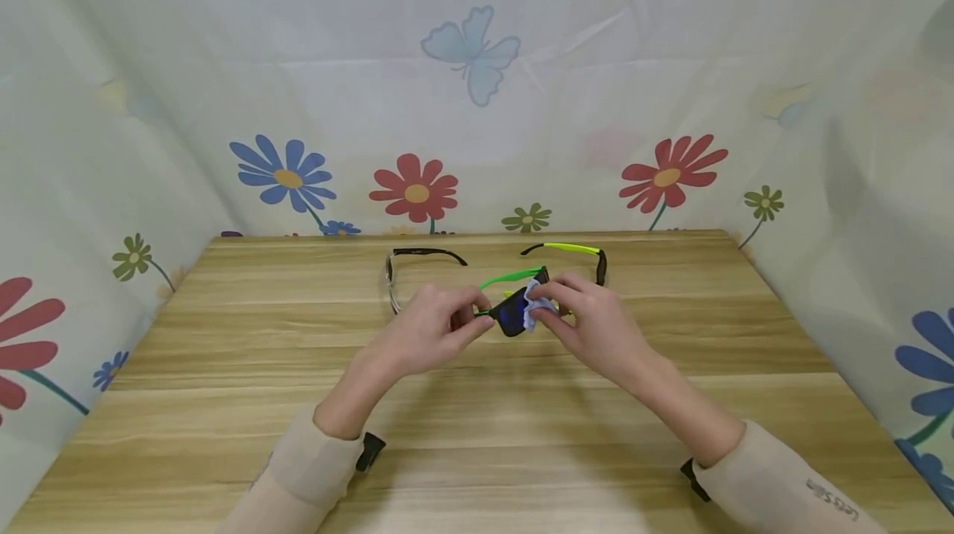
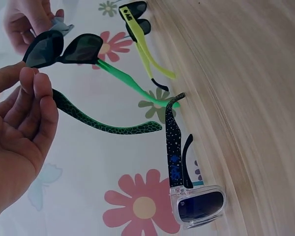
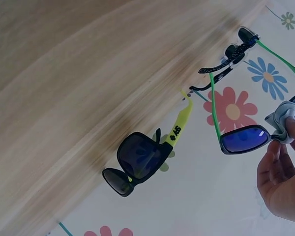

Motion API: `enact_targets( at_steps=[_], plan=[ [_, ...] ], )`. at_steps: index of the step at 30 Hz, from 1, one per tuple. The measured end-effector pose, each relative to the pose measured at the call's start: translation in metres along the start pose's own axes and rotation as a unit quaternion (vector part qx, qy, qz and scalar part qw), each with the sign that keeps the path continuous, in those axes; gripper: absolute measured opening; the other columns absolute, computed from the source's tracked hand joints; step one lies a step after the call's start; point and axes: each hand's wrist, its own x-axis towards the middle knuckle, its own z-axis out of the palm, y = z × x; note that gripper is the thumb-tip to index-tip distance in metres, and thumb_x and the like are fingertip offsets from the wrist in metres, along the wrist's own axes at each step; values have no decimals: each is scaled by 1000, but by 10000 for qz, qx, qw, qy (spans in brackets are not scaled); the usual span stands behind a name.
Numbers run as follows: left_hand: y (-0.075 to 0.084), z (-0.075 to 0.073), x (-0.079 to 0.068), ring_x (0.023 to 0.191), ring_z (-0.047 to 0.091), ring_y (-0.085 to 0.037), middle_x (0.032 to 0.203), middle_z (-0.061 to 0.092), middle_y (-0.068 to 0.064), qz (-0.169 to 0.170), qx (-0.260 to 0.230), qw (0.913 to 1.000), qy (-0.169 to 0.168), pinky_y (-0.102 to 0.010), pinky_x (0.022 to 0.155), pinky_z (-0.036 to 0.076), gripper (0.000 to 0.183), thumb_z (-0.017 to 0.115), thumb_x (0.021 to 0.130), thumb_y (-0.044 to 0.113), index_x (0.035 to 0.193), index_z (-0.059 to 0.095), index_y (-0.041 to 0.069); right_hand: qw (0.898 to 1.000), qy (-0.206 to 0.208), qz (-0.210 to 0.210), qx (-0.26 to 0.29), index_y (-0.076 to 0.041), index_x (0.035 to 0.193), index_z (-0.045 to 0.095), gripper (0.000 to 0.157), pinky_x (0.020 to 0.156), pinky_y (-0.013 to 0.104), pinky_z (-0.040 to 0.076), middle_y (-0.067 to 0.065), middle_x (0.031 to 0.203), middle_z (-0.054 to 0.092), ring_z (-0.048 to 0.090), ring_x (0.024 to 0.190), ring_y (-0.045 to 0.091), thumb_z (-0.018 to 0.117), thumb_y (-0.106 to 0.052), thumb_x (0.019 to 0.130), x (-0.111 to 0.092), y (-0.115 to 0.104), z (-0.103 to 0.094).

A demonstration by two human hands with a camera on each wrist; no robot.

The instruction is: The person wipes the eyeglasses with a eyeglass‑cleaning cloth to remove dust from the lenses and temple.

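My left hand (image 1: 432, 327) pinches the left end of a pair of dark-lensed sunglasses (image 1: 511, 315) with green temples, raised above the table. Both temples stand unfolded and point away from me; in the left wrist view one temple (image 2: 113, 129) shows a black and green cracked pattern. A small pale blue cloth (image 3: 282, 122) is pinched between the thumb and fingers of my right hand (image 1: 602, 327). In the right wrist view the cloth lies folded over the frame at the bridge, beside a blue reflecting lens (image 3: 246, 139).
Behind my left hand, sunglasses with a clear frame (image 2: 200, 205) and black speckled temples rest on the wooden table (image 1: 261, 368). Behind my right hand lie black-framed sunglasses (image 3: 143, 156) with yellow temples. A flower-printed curtain (image 1: 358, 103) surrounds the table's back and sides.
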Motion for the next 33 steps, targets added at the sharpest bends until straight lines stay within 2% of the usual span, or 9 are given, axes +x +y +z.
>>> enact_targets(
  at_steps=[5, 9, 14, 18, 21, 33],
  plan=[
    [-1, -1, -6, 53, 49, -1, 64, 55, 12, -18, -50, 10000, 10, -23, 50, 44, 8, 72, 98, 16, 100, 71, 8, 9999, -53, -53, 74, -6, 107, 72, 23, 58, 30, 55, 1, 96, 66, 63, 73, 12, 84, -8, 86, 1, -7, 0],
    [2, -1, -9, 54, 49, -1, 65, 56, 13, -41, -101, 9999, -17, -23, 51, 45, 8, 72, 98, 15, 101, 71, 8, 9994, -16, -257, 249, -6, 105, 69, 26, 59, 30, 54, 1, 95, 65, 61, 74, 10, 85, -5, 85, 0, -13, -1],
    [5, -1, -9, 55, 50, -1, 66, 58, 13, -104, -138, 9998, -12, -23, 52, 46, 7, 72, 99, 14, 103, 72, 8, 9955, 113, -825, 459, -5, 100, 71, 27, 58, 27, 54, 2, 94, 65, 62, 72, 11, 87, -1, 79, 0, -20, 2],
    [6, -1, -9, 55, 51, -2, 66, 59, 12, -121, -161, 9998, 6, -24, 52, 46, 8, 70, 100, 15, 105, 72, 9, 9912, 179, -1268, 330, -4, 101, 74, 30, 66, 23, 57, 4, 96, 67, 67, 77, 14, 89, 0, 76, 1, -26, 4],
    [5, 0, -10, 55, 52, -2, 67, 60, 12, -129, -179, 9998, 26, -24, 52, 47, 9, 69, 100, 15, 106, 72, 10, 9892, 186, -1444, 179, -3, 102, 75, 31, 73, 26, 59, 6, 99, 68, 71, 84, 18, 89, 0, 75, 1, -29, 6],
    [3, -1, -10, 55, 53, -5, 67, 59, 13, -196, -288, 9994, 6, -25, 53, 46, 8, 70, 100, 15, 106, 72, 10, 9879, 184, -1535, -134, -1, 101, 76, 28, 74, 32, 60, 10, 100, 66, 71, 86, 23, 88, 4, 76, 1, -29, 4]
  ],
)
